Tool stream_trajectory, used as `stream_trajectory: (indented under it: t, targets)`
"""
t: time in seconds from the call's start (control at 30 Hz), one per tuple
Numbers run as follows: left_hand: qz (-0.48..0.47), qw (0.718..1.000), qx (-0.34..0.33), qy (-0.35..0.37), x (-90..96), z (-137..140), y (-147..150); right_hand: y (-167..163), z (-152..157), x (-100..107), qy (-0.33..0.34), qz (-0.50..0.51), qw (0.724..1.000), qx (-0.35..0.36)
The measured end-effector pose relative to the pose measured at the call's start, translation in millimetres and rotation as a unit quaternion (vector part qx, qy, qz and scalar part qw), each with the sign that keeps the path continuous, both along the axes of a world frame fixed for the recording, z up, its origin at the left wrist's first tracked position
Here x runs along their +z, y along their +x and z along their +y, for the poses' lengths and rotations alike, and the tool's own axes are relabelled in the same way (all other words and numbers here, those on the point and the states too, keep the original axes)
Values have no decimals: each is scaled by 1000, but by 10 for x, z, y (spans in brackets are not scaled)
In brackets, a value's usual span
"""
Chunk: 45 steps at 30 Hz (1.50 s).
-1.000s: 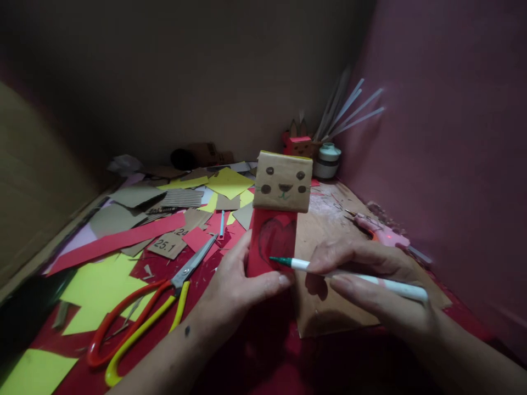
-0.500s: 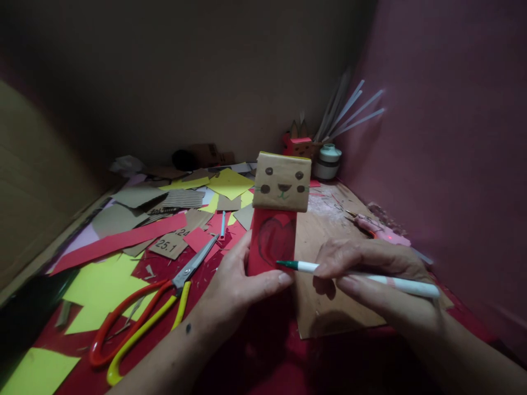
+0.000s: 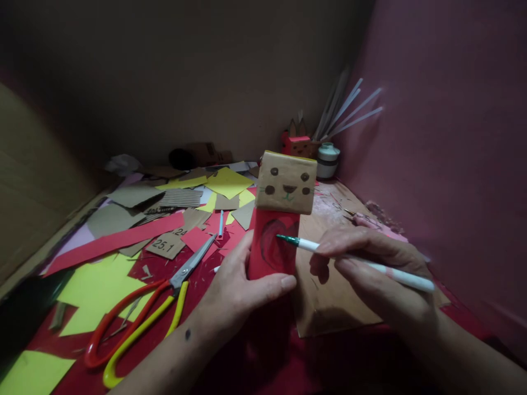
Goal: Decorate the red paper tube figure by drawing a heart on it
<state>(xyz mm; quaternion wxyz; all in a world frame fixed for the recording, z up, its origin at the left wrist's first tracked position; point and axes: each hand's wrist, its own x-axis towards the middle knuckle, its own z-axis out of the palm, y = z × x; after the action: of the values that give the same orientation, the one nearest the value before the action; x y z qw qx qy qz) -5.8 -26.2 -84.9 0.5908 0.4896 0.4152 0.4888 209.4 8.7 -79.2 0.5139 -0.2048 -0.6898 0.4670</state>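
Note:
A box figure (image 3: pixel 287 184) stands upright in the middle, with a tan cardboard head and a red paper body. Dark eyes, cheeks, a nose and green whiskers are drawn on its face, and a dark heart outline marks its front. Wrapped round the lower body is my left hand (image 3: pixel 247 285), its thumb across the front. My right hand (image 3: pixel 366 260) pinches a white felt-tip pen (image 3: pixel 395 273) with a green tip. That tip is at the heart, inside its outline; whether it touches the paper is hard to tell.
Scissors (image 3: pixel 181 277) with red and yellow handles lie at the left among yellow paper (image 3: pixel 94 291), a red strip (image 3: pixel 115 244) and cardboard scraps. A cardboard sheet (image 3: pixel 329 307) lies under my right hand. Behind stand a lidded jar (image 3: pixel 328 161), white sticks (image 3: pixel 356 112) and another red figure (image 3: pixel 297 145). A pink glue gun (image 3: pixel 381 226) rests at right.
The pen tip has moved up from the heart's lower edge to inside the heart. The figure has shifted and tilted slightly to the right in my left hand.

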Motion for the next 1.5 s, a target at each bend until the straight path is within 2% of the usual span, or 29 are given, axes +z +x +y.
stream_trajectory:
  t: [0.1, 0.3, 0.47, 0.6, 0.77, 0.87, 0.97, 1.03, 1.13, 1.23, 1.3, 1.37, 1.5]
  targets:
    - [-3, 1000, 1, -3, -28, 10, 3, 5, -12, -8, 14, 2, 1000, -21]
    - [8, 1000, 1, 3, -35, 17, -9, -11, -31, 22, 42, -33, 998, 20]
    - [15, 1000, 8, -4, -27, 6, -16, -30, -24, 38, 58, -21, 998, 8]
    - [-34, 999, 6, -16, -17, 11, -7, -24, -23, 61, 43, -33, 998, 17]
    - [-134, 991, 1, -16, 11, 16, 42, 8, 11, 11, -17, 26, 998, 49]
    - [-147, 989, 11, -19, 32, 8, 77, 13, 40, -17, -42, 43, 996, 61]
    - [-133, 989, 50, -32, 56, 10, 93, 31, 77, -7, -44, 50, 996, 56]
    - [-127, 988, 76, -33, 68, 22, 88, 76, 106, 14, -78, 45, 995, 48]
    - [-125, 986, 106, -24, 78, 37, 64, 207, 132, 38, -192, -17, 980, 44]
    - [-119, 985, 121, -29, 90, 37, 49, 360, 112, 20, -306, -134, 940, 72]
    - [-117, 984, 127, -34, 103, 35, 55, 440, 79, -24, -358, -164, 917, 65]
    - [-109, 985, 133, -33, 112, 38, 68, 493, 49, -86, -379, -156, 911, 38]
    - [-85, 987, 134, -35, 103, 49, 84, 540, 19, -201, -370, -146, 917, -15]
